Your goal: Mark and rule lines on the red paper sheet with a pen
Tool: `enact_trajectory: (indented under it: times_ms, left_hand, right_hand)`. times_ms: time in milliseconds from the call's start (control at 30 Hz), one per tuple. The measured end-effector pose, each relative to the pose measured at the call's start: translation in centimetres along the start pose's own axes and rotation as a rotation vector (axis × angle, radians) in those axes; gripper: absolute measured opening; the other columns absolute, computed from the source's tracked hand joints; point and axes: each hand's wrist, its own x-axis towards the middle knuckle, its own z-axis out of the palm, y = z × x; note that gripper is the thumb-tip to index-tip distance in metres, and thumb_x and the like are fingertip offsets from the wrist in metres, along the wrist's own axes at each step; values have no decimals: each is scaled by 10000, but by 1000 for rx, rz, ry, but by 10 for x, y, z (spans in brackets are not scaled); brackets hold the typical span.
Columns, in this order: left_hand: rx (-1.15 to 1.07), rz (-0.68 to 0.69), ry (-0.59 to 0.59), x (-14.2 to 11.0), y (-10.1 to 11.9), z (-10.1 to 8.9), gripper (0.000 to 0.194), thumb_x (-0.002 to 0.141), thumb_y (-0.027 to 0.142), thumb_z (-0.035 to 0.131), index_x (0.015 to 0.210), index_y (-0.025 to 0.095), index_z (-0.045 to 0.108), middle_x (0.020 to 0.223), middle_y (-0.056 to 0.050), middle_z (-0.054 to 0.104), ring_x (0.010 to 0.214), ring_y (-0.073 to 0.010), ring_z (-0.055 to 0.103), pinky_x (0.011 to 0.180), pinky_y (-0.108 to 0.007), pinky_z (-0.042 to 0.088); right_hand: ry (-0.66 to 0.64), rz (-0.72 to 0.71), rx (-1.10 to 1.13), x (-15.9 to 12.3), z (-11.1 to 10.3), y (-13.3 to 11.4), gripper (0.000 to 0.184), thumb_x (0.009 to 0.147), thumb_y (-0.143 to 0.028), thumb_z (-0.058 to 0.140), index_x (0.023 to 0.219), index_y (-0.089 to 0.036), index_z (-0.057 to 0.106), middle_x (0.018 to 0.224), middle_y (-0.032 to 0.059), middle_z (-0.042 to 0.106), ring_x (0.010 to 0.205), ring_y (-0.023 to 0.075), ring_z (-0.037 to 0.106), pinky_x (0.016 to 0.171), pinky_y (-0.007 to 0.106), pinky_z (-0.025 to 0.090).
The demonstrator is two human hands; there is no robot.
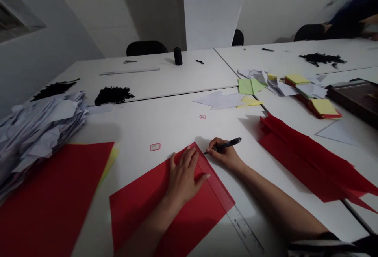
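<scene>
A sheet of red paper point(138, 205) lies on the white table in front of me. Along its right edge runs a clear ruler point(243, 225), its near end sticking out past the paper. My left hand point(184, 174) lies over the paper and the ruler, fingers spread, palm down. Between the fingers of my right hand point(223, 154) is a black pen point(232, 143). The pen's tip points left, close to the right edge of the paper near its far corner; whether it touches cannot be made out.
Left are piled white paper scraps point(47, 131) and more red paper point(56, 194). Folded red sheets point(307, 158) lie right, beyond them sticky-note stacks point(325, 107). Farther back are a black thread spool point(177, 56), scissors point(130, 61) and black cord bundles point(113, 95). Someone's arm point(370, 20) shows far right.
</scene>
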Motion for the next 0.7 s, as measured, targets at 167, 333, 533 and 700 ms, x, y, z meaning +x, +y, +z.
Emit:
enact_trajectory:
  times_ms: [167, 333, 533, 700]
  left_hand:
    - [-1, 9, 1, 0, -1, 0, 643, 890, 558, 501, 1386, 160, 410, 1448, -147, 438, 1353, -315, 363, 1118, -622, 124]
    - [5, 6, 1, 0, -1, 1, 649, 885, 566, 506, 1386, 166, 417, 1451, -141, 434, 1352, -325, 363, 1118, -626, 136]
    - [13, 3, -12, -1, -1, 0, 646, 895, 559, 498, 1382, 144, 412, 1466, -145, 417, 1366, -305, 345, 1121, -621, 118]
    - [4, -2, -24, -1, -1, 0, 648, 888, 561, 508, 1383, 155, 409, 1470, -142, 413, 1373, -305, 334, 1119, -620, 114]
  right_hand:
    - [-5, 9, -36, -1, 2, 1, 290, 797, -437, 678, 719, -198, 535, 632, -16, 520, 584, 124, 424, 533, 247, 325]
    - [15, -11, -74, -1, 1, 0, 302, 811, -395, 658, 652, -199, 492, 561, -37, 461, 536, 109, 365, 495, 240, 275]
    - [3, -16, -118, -1, -1, 0, 350, 823, -392, 624, 606, -204, 423, 526, -52, 398, 516, 100, 316, 482, 239, 242]
    - [-12, -10, -113, -1, 0, 0, 354, 829, -401, 608, 606, -206, 415, 530, -50, 391, 520, 102, 322, 482, 239, 253]
